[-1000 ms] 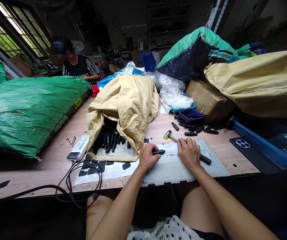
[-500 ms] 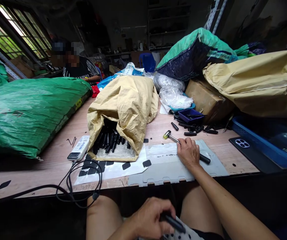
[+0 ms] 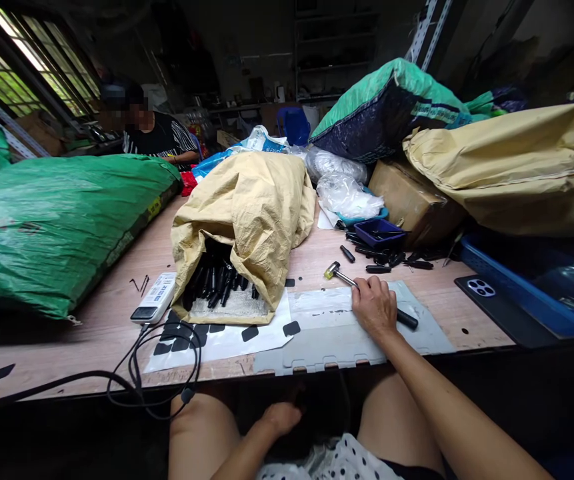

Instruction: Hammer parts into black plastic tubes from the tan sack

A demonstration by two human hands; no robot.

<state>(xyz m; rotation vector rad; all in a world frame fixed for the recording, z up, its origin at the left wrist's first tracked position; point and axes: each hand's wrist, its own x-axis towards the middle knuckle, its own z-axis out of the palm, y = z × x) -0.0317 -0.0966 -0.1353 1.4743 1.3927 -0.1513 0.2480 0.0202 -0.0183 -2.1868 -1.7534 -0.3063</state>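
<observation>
One bench (image 3: 117, 313). Two green sacks at its left edge, two tan; nearer tan sack (image 3: 251, 207) mid-bench, open, full of black handles. One grey mat (image 3: 337, 337) at front edge. Your right hand (image 3: 374, 308) on mat, fingers curled over one hammer (image 3: 367, 293). Your left hand (image 3: 281, 419) below front edge; fingers unclear.

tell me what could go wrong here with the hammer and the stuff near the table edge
The right hand rests on the small hammer, and the left hand is down below the table, so a swing could be poorly steadied. The black cable loops over the table edge and might snag a knee, dragging the white device off.
</observation>
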